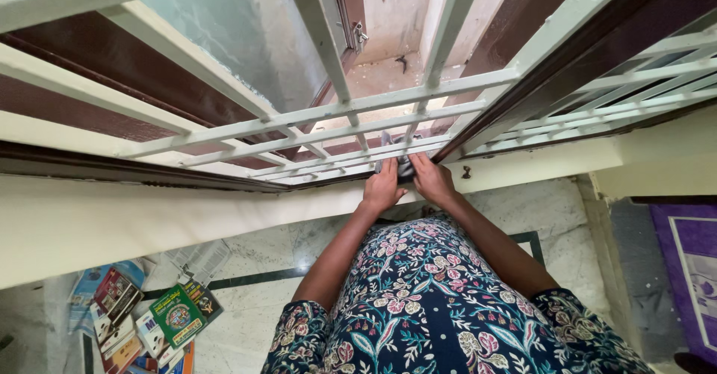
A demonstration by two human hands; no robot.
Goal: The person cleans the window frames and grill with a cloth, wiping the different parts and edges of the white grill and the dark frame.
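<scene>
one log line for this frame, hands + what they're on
left hand: on grey cloth | right hand: on same cloth | cloth: against window grille lower bars | floor left: booklets

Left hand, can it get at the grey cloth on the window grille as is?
Probably yes: the left hand already rests at the grey cloth on the lower bars of the window grille, beside the right hand, nothing between.

a window with a pale green grille [351,109] in a dark brown frame [112,169] is set in a cream wall [112,221]; daylight falls on the sill outside; the floor [567,247] is pale marble with a dark inlaid line; booklets [149,318] lie at lower left; a purple mat [691,269] at right
</scene>
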